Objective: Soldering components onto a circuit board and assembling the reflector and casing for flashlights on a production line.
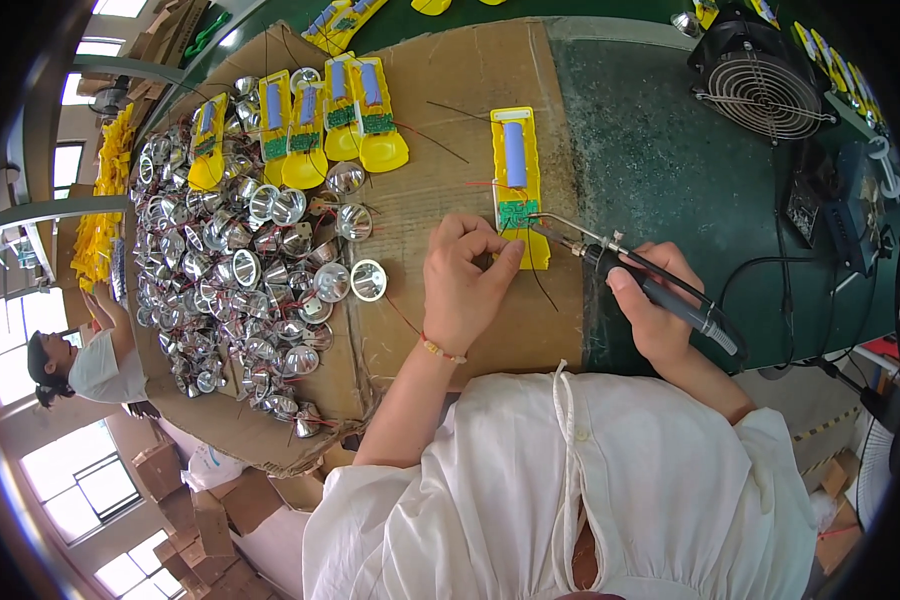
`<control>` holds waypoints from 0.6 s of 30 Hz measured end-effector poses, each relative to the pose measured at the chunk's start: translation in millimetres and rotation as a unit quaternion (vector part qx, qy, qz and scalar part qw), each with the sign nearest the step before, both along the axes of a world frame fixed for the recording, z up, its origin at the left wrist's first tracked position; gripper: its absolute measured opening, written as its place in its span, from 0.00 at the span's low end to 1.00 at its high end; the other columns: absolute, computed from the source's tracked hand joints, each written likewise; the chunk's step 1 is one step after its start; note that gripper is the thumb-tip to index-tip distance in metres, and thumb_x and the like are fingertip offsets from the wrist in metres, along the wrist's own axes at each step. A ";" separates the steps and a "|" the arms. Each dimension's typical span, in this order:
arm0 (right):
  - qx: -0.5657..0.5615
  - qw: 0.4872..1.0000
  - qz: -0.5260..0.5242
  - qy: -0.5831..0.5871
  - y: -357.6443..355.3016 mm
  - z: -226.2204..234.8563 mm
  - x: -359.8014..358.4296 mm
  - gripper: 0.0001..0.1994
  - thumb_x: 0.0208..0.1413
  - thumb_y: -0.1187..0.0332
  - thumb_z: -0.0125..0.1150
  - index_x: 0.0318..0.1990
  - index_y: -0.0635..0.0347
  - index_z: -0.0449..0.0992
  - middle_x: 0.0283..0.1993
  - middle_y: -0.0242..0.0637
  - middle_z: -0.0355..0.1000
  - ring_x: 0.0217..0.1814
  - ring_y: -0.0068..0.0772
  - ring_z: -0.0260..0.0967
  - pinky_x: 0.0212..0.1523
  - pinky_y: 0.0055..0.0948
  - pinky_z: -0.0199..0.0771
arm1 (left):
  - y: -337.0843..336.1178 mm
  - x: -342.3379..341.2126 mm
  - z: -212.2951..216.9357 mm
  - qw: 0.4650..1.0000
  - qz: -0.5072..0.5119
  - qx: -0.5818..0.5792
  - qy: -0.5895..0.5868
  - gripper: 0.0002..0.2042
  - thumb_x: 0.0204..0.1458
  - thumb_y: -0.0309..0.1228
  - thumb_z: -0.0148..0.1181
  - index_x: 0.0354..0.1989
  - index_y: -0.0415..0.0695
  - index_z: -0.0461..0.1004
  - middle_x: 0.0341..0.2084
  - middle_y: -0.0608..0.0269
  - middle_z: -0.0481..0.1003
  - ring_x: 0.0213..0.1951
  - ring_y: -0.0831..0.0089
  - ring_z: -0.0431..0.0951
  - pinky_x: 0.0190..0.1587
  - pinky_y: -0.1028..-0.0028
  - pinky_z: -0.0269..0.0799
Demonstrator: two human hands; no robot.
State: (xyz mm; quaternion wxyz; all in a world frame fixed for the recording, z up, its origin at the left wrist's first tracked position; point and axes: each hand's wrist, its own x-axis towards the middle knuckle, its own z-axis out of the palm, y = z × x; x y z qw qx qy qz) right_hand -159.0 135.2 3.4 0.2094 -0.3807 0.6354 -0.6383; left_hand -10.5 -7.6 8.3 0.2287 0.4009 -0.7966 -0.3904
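Observation:
A yellow flashlight half-shell [517,170] lies on the cardboard sheet [440,90], with a blue cylindrical battery and a green circuit board inside it. My left hand [463,280] rests just below the shell, its fingertips pinched on thin wires by the green board. A black-handled soldering iron [650,285] sits in my right hand [660,305], and its metal tip reaches left to the board's lower edge.
A big heap of shiny silver reflector cups [230,270] covers the cardboard's left side. Several more yellow shells with batteries [320,120] lie at the back. A black fan [765,85] stands on the green mat [670,170]. Another person [80,365] works far left.

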 end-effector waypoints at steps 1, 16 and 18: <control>0.001 1.000 0.006 0.003 0.1 2.1 -1.1 0.07 0.47 0.75 0.62 0.30 0.65 0.69 0.23 0.30 0.68 0.22 0.13 0.61 0.23 0.17 0.62 | -0.9 0.1 -0.1 1.000 -0.003 -0.002 0.003 0.04 0.40 0.27 0.63 0.22 0.40 0.77 0.27 0.62 0.70 0.33 0.66 0.68 0.36 0.71 0.65; 0.008 0.999 0.007 0.047 2.6 2.9 1.6 0.08 0.49 0.74 0.62 0.32 0.65 0.68 0.23 0.32 0.68 0.22 0.16 0.63 0.23 0.18 0.64 | -3.0 1.6 0.4 1.000 -0.016 -0.007 0.000 0.03 0.40 0.27 0.63 0.21 0.41 0.77 0.27 0.62 0.69 0.32 0.67 0.68 0.34 0.71 0.65; -0.005 0.999 0.001 0.035 2.8 0.5 0.8 0.08 0.49 0.74 0.62 0.32 0.65 0.68 0.23 0.32 0.68 0.22 0.16 0.62 0.23 0.18 0.63 | -3.6 0.9 1.0 1.000 -0.017 -0.005 -0.001 0.03 0.39 0.27 0.63 0.21 0.41 0.77 0.27 0.62 0.69 0.32 0.67 0.68 0.34 0.71 0.65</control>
